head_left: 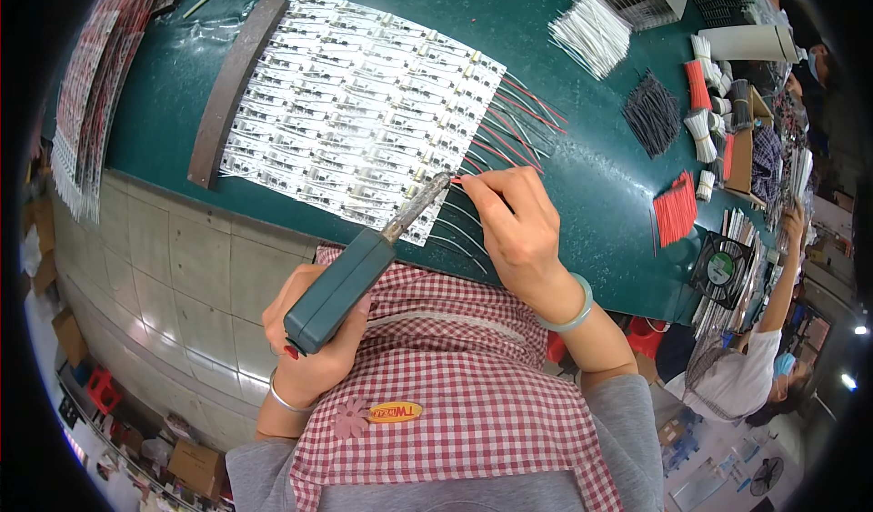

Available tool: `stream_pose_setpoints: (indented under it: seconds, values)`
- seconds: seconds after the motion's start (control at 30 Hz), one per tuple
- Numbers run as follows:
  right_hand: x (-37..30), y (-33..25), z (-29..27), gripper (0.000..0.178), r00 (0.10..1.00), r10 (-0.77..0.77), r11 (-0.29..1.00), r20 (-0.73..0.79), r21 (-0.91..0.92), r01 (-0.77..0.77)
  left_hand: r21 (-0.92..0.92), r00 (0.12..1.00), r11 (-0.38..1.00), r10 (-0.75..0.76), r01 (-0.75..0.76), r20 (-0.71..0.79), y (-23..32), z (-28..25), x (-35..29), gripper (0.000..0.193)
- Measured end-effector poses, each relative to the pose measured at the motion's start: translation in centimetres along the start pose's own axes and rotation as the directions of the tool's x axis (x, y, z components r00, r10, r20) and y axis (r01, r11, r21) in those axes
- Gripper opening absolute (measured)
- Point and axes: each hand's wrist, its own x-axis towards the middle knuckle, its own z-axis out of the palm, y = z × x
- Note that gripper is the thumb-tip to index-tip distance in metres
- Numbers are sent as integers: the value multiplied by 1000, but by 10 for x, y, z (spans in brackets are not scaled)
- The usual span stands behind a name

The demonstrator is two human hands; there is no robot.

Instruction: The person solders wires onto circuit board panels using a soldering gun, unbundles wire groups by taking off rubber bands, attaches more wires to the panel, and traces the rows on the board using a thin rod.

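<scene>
My left hand (320, 366) is wrapped round the green body of a soldering iron (338, 292), whose metal tip points up and right to the near right edge of a white panel of circuit boards (350, 121). Right beside that tip, my right hand (523, 230) pinches a thin red wire (456, 180) at the panel's edge. Whether tip and wire touch is too small to tell. Several red, black and white wires (518, 116) stick out from the panel's right side, some passing under my right hand.
A brown bar (238, 94) lies along the panel's left edge. Loose white wires (591, 32), black wires (651, 112) and red wires (675, 210) lie on the green table (600, 248). Wired board strips (91, 103) hang at far left. A co-worker (741, 371) reaches in at right.
</scene>
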Motion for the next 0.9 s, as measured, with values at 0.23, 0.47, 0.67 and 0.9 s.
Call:
stream_pose_setpoints:
  seconds: [0.23,0.47,0.67,0.9]
  values:
    - [2,-2,0,30,1000,-15,999,10,-33,15,48,999,998,42,-43,25,-2,-3,-2,18]
    - [1,-2,0,31,1000,-3,1000,1,-31,3,-38,1000,999,18,-18,-17,-7,-5,-12,22]
    - [-4,-12,-1,31,997,-37,999,-64,-1,37,-32,1000,999,7,-7,-11,-6,-9,-16,22]
    - [-8,-15,3,32,999,-2,1000,-36,17,2,-4,1000,1000,-12,12,0,-6,-9,-20,21]
